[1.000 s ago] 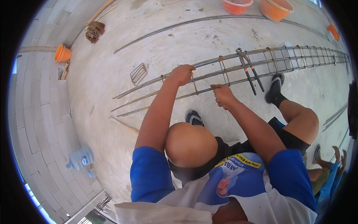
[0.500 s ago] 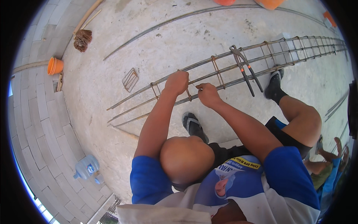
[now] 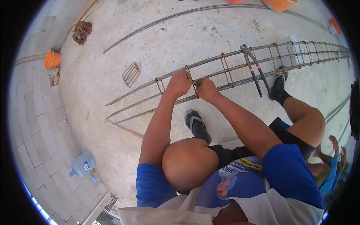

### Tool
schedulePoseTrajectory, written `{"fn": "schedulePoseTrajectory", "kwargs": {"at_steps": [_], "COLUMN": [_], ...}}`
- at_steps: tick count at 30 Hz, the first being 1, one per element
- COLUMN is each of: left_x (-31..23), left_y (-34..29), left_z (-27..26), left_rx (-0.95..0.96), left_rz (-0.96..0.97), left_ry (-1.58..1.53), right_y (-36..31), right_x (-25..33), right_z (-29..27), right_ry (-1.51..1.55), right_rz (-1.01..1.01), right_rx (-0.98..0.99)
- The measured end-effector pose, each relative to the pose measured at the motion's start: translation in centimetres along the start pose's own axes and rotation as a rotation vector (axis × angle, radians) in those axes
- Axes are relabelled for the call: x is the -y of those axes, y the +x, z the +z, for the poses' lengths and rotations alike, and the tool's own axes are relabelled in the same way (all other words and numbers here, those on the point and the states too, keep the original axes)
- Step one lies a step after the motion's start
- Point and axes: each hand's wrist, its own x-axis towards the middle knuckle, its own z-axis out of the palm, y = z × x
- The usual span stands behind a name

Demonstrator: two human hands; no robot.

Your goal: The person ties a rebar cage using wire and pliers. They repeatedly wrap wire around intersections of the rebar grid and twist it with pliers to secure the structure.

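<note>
A long rebar cage (image 3: 245,80) of dark bars with square stirrups runs from the middle left to the far right. My left hand (image 3: 180,83) is closed against its upper and middle bars, just left of a rusty stirrup (image 3: 196,92). On that stirrup's other side is my right hand (image 3: 206,89), its fingers pinched at the middle bar. Whatever lies in the fingers of either hand is hidden or too thin to make out. Pincers (image 3: 252,70) with dark handles and orange bands hang over the cage to the right of my hands.
Loose stirrups (image 3: 131,74) lie on the concrete floor beyond the cage's left end. Long bars (image 3: 157,25) stretch behind it. A pale block (image 3: 296,56) sits under the cage. An orange bucket (image 3: 52,59) and a water jug (image 3: 83,165) are at left. Another person's limbs (image 3: 333,161) show at right.
My right hand has come closer to my left, and both sit farther left along the cage. The view has shifted slightly. The pincers still hang on the cage.
</note>
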Motion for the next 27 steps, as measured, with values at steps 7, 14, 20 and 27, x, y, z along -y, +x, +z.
{"fn": "schedulePoseTrajectory", "kwargs": {"at_steps": [7,14,20,27], "left_x": [-0.8,0.9,4.4,5.9], "left_y": [-2.1,-3.3,-6.1,-5.4], "left_z": [-1.0,0.6,6.0,8.2], "left_rx": [0.027,-0.133,-0.436,-0.600], "left_rz": [-0.116,-0.025,0.276,0.376], "left_ry": [-0.322,-0.307,-0.057,0.052], "right_y": [0.3,1.0,1.2,2.1], "right_x": [0.7,2.2,2.8,1.9], "right_z": [-0.2,-2.8,-4.1,-2.9], "right_ry": [-0.019,0.268,0.344,-0.073], "right_rz": [0.014,0.269,0.377,0.033], "right_rx": [0.035,0.312,0.401,0.250]}}
